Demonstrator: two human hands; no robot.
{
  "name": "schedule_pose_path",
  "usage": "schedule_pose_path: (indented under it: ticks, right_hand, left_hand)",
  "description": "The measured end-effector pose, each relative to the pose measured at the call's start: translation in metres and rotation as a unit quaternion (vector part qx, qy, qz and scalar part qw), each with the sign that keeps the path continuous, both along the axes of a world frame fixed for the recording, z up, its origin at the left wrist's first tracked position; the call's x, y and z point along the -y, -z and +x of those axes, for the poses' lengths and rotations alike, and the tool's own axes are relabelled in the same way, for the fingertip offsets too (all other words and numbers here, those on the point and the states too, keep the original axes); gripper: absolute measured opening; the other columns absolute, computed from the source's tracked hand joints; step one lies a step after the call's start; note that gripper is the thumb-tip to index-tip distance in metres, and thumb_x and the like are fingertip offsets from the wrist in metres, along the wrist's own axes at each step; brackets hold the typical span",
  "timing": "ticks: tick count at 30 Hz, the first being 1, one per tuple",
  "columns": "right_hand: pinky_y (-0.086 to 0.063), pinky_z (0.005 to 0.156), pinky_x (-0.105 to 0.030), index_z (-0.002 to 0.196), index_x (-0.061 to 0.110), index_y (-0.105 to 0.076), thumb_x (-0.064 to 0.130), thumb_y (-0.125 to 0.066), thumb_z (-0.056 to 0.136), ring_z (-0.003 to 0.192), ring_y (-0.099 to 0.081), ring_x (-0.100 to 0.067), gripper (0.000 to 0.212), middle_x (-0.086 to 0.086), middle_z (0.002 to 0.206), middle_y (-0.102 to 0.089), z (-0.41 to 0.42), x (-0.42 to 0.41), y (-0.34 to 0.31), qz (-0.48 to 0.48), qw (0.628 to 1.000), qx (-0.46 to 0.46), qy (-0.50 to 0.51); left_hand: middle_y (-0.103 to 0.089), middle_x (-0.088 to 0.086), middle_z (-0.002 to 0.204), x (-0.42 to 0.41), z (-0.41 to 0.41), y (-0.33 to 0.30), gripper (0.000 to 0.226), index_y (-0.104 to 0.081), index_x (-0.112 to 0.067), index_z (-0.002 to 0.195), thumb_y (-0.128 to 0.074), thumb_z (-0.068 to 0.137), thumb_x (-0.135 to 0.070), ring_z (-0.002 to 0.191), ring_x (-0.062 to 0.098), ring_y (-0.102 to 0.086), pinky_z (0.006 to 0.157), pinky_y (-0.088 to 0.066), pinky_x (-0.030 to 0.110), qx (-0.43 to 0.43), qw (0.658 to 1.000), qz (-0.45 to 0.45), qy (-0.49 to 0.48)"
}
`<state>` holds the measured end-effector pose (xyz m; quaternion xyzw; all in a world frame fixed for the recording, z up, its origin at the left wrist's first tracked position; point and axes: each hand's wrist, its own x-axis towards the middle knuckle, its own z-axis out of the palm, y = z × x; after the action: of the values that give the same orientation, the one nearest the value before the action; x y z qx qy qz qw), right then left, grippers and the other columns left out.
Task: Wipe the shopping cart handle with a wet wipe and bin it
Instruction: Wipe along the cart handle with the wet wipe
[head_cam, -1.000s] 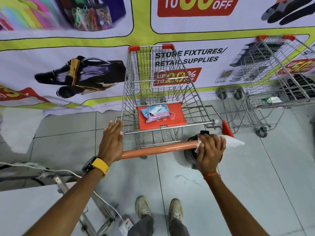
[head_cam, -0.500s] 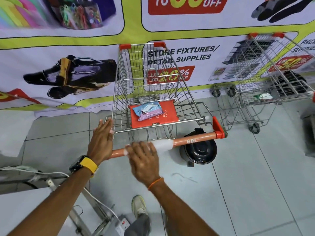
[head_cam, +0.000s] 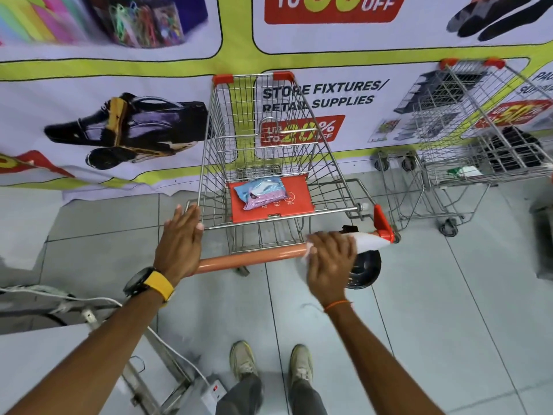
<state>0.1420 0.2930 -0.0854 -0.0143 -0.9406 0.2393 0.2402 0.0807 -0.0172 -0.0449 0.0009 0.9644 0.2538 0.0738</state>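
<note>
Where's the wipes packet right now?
In the head view, the wipes packet lies on the cart's orange seat flap, centre frame, beyond the handle.

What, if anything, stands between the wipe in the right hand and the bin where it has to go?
Nothing visible blocks it. The right hand presses the wet wipe on the cart handle, and the black round bin sits on the floor directly below that end, partly hidden by the hand. Its lid looks closed.

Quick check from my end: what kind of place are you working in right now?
Most likely a retail store, near where trolleys are parked. Two wire shopping carts stand on a tiled floor against a sale banner reading "Store Fixtures/Retail Supplies" with percent-off tags.
</note>
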Motion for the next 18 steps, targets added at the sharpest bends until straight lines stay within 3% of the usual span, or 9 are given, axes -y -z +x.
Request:
schedule_pose_path:
  ticks: [4, 8, 14, 18]
  right_hand:
    - [-0.025, 0.121, -0.043, 0.120, 0.026, -0.071, 0.032, -0.042, 0.104, 0.123, -0.056, -0.025, 0.034, 0.004, 0.125, -0.070, 0.013, 0.095, -0.002, 0.004, 0.995, 0.021, -0.093]
    - [-0.029, 0.119, -0.045, 0.129, 0.025, -0.064, 0.031, -0.051, 0.104, 0.121, -0.059, -0.027, 0.029, 0.003, 0.127, -0.066, 0.021, 0.157, -0.001, 0.037, 0.989, 0.027, -0.143]
    - [-0.029, 0.114, -0.035, 0.119, 0.027, -0.069, 0.030, -0.047, 0.103, 0.116, -0.060, -0.024, 0.028, 0.005, 0.124, -0.067, 0.008, 0.065, -0.004, 0.021, 0.988, 0.022, -0.151]
    - [-0.039, 0.102, -0.047, 0.102, 0.024, -0.072, 0.026, -0.045, 0.102, 0.104, -0.063, -0.031, 0.027, 0.001, 0.115, -0.071, -0.006, -0.037, -0.007, -0.002, 0.999, -0.009, -0.043]
  left_hand:
    - [-0.026, 0.005, 0.162, 0.005, -0.002, 0.000, 0.053, -0.028, -0.013, 0.152, -0.026, 0.103, -0.033, 0.153, 0.028, -0.012, 0.122, -0.009, 0.049, 0.011, 0.999, -0.037, 0.009]
    - [-0.024, 0.005, 0.163, 0.010, -0.002, -0.001, 0.054, -0.026, -0.014, 0.153, -0.023, 0.103, -0.036, 0.153, 0.028, -0.010, 0.123, -0.008, 0.049, 0.021, 0.998, -0.058, 0.019]
    - [-0.025, 0.005, 0.162, 0.011, -0.001, -0.001, 0.057, -0.028, -0.013, 0.152, -0.022, 0.102, -0.039, 0.153, 0.028, -0.012, 0.123, -0.009, 0.049, 0.014, 0.999, -0.046, 0.017]
    - [-0.024, 0.004, 0.163, 0.009, -0.003, -0.001, 0.056, -0.027, -0.013, 0.152, -0.023, 0.102, -0.038, 0.153, 0.027, -0.010, 0.123, -0.007, 0.048, 0.019, 0.999, -0.041, 0.013]
